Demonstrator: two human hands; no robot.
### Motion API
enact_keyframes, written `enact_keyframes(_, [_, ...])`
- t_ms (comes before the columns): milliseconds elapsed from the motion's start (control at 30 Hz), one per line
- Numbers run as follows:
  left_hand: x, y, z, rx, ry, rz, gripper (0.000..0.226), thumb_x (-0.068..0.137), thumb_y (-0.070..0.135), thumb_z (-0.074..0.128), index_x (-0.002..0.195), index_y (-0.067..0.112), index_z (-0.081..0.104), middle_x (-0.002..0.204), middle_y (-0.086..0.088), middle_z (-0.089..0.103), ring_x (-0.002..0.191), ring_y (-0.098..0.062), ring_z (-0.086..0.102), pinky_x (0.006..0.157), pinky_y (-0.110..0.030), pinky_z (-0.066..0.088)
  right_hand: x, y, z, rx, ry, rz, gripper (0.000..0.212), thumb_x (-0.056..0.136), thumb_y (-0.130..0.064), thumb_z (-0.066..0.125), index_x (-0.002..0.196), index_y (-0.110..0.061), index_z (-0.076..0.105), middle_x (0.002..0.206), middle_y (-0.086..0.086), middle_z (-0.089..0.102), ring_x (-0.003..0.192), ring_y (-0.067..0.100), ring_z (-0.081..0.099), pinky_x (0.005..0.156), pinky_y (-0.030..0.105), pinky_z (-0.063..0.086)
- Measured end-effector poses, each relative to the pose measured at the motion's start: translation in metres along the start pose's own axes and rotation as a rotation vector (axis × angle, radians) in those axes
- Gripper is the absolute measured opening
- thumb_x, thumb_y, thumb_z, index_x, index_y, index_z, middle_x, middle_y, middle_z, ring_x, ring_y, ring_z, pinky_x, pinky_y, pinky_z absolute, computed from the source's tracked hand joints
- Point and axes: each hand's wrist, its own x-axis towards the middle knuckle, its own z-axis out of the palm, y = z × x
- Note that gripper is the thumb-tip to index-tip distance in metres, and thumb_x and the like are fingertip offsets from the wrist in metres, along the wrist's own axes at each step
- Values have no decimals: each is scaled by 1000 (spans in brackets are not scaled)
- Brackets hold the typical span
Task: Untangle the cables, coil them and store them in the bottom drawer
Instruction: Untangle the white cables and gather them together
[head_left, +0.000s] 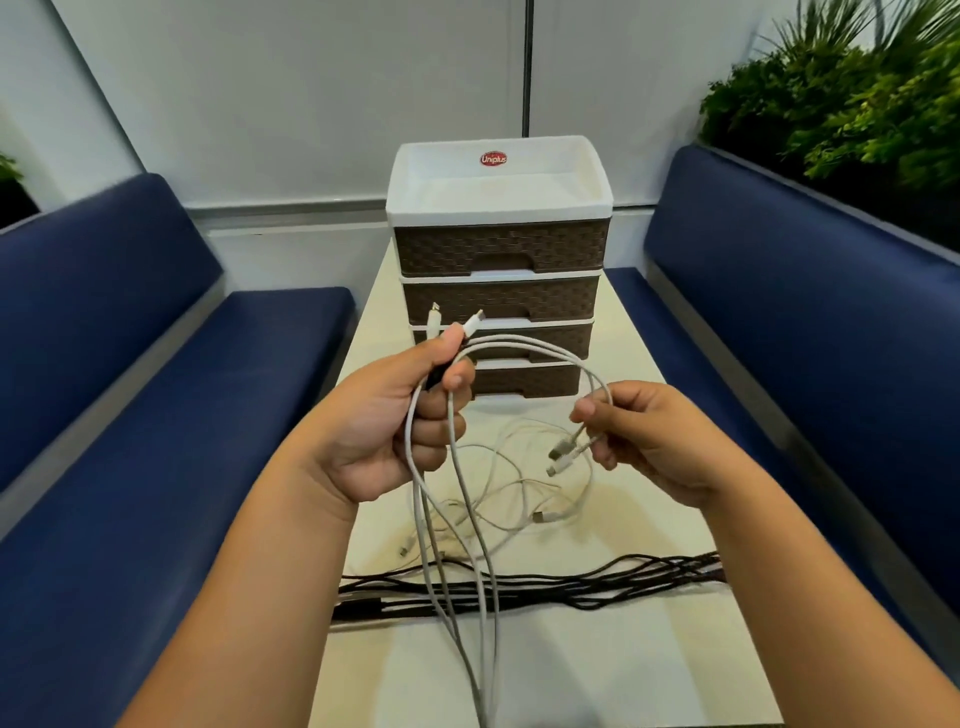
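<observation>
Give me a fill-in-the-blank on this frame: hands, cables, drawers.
1. The drawer unit has ____ brown drawers, all closed.
2. The left hand closes its grip on ____ cables.
3. The black cables lie across the ____.
4. The right hand pinches the cables' ____.

Missing words: four; white; table; plug ends

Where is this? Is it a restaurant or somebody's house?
Probably a booth in an office lounge or cafe, not a house. Blue padded benches face each other across a narrow white table, with a leafy planter behind one seat.
</observation>
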Motion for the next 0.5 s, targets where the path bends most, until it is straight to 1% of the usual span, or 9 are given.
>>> enact_keyframes(67, [-4,-2,4,-8,12,5,41,90,49,48,61,21,47,50,10,20,44,-5,9,36,-16,9,-14,-8,-1,80,-52,0,24,82,-23,64,87,0,69,63,8,57,47,14,52,47,20,45])
enact_keyframes(167, [-11,-6,14,0,21,18,40,89,49,48,61,20,48,53,9,15,44,-5,9,36,-15,11,-33,-15,1,202,-82,-20,22,87,-21,57,85,-1,67,59,6,56,43,12,49,43,19,40])
enact_keyframes(267, [-20,-14,27,98,35,26,41,89,50,48,63,19,54,52,8,18,44,-7,11,39,-20,9,-54,-23,3,306,-104,-52,21,89,-19,55,81,-2,66,59,6,54,42,11,47,43,19,36])
enact_keyframes(333, [-28,-20,37,203,50,24,43,88,53,48,70,16,61,52,7,23,45,-8,14,40,-22,9,-71,-30,0,313,-103,-80,21,88,-20,55,78,-5,66,59,6,52,41,10,45,42,18,34])
enact_keyframes(400, [-36,-26,47,266,65,29,48,83,58,52,81,12,66,56,5,24,47,-8,16,39,-21,11,-91,-40,-8,276,-112,-136,22,86,-22,58,76,-6,68,58,6,51,40,11,44,41,18,34])
enact_keyframes(500, [-47,-34,59,239,78,68,68,74,72,54,96,9,70,61,4,21,49,-8,13,41,-21,10,-120,-55,-25,175,-148,-252,23,83,-29,64,78,-8,70,58,7,52,41,12,45,41,18,38])
